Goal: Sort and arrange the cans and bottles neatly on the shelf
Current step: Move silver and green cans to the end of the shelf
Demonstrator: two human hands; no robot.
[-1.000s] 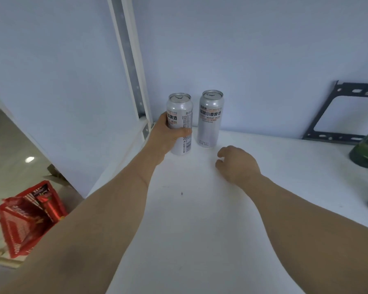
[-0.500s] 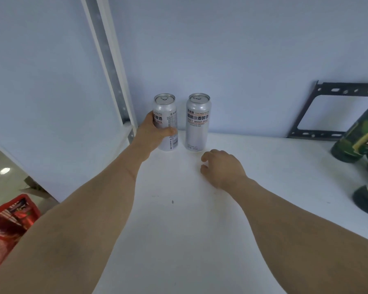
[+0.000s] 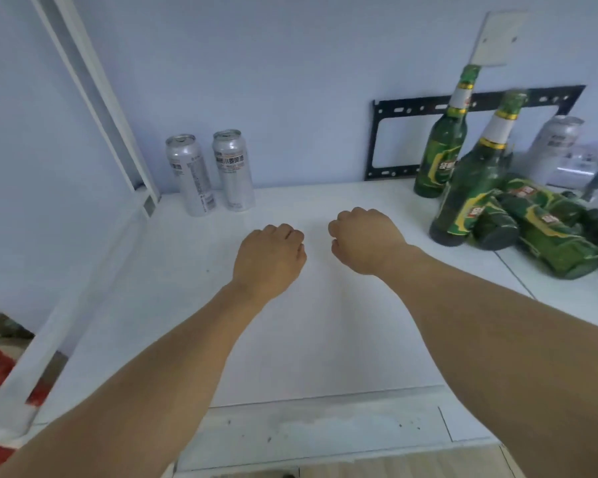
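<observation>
Your left hand and right hand hover over the shelf, near the cans, fingers curled, holding nothing.

Three silver cans are showing, two together and one far right; two green bottles are standing, several lying
</observation>
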